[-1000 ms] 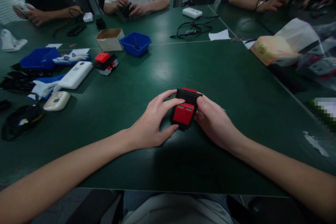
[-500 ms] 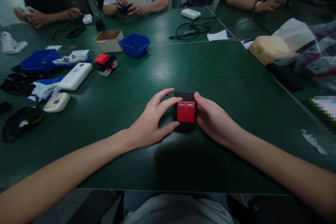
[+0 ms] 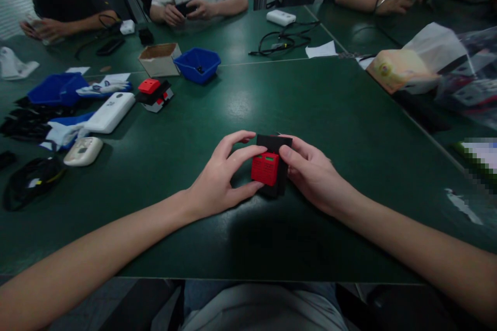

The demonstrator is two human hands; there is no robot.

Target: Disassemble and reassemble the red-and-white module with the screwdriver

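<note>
A red block (image 3: pixel 265 169) with two small green windows near its top edge lies against a black piece (image 3: pixel 282 144) above the green table (image 3: pixel 240 103). The fingers and thumb of my left hand (image 3: pixel 223 173) pinch the red block at its top and bottom edges. On the other side, my right hand (image 3: pixel 316 173) grips the black piece by its right edge, thumb in front and fingers behind. Whether the red block is joined to the black piece cannot be made out.
Left of centre are a red, black and white block stack (image 3: pixel 154 94), a cardboard box (image 3: pixel 160 60), a blue tray (image 3: pixel 198 65) and a white power bank (image 3: pixel 111 113). A black cable (image 3: pixel 285 44) lies farther back. Other people sit across the table. Plastic bags (image 3: pixel 473 72) lie at right.
The red block has shifted left on the black piece and tilted, and more black shows to its right. My right thumb has moved onto the front of the black piece.
</note>
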